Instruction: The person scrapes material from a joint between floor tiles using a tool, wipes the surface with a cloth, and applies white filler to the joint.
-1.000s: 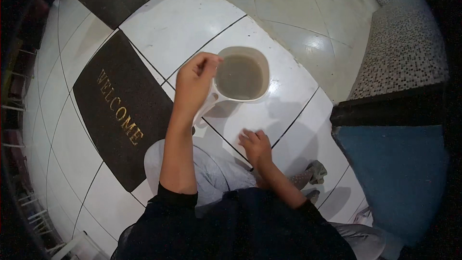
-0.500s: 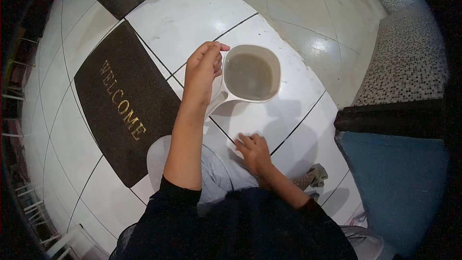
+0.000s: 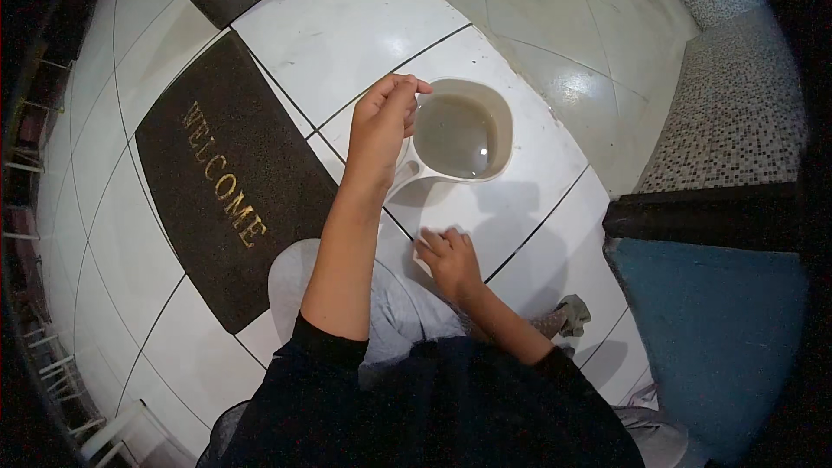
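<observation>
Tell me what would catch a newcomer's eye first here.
The pale handled dipper of murky liquid, just above the picture's centre, with the left hand beside its left rim. Next, the dark doormat with gold lettering, to the left on white tiles. The right hand sits below the dipper, apart from it.

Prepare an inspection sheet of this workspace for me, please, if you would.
Surface: white floor tiles with dark joints and some specks.
Job's things: whitish handled dipper, holding cloudy greyish liquid.
Clutter: dark doormat with gold lettering, left of the dipper.
Hands: left hand at the dipper's rim, fingers curled, contact unclear; right hand loosely open, nearer the body.
Cables: nothing seen.
Surroundings: mosaic-patterned surface and blue panel on the right.
</observation>
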Tool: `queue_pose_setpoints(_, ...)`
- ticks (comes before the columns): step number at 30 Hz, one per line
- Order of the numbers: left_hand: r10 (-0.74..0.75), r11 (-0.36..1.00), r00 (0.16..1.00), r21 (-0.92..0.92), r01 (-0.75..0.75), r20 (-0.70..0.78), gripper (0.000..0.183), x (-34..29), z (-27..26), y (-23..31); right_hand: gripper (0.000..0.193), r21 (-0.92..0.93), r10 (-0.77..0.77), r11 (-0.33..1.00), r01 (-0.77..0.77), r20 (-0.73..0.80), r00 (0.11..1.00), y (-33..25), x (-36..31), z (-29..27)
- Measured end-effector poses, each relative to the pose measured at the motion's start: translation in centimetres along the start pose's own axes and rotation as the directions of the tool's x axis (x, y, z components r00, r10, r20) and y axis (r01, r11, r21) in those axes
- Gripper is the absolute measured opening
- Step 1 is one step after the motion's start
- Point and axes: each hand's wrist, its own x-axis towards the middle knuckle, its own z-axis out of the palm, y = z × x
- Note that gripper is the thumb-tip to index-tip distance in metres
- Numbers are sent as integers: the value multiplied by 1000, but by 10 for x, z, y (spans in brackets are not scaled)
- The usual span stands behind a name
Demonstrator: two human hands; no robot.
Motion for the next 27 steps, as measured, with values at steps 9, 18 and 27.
queue_pose_setpoints(9, -17, 1000, 1000, 11, 17, -22, 20, -1, -3, -1, 23, 12, -15, 1000, 16, -73, 997, 8, -39, -7)
queue_pose_setpoints(18, -9, 998, 999, 61, 7, 41, 21, 0, 6, -5, 25, 14, 46, 999, -45, -42, 998, -4, 64, 19)
queue_pose_setpoints(27, -49, 993, 998, 106, 45, 31, 22, -1, 9, -6, 23, 41, 10, 999, -7, -83, 996, -1, 6, 2)
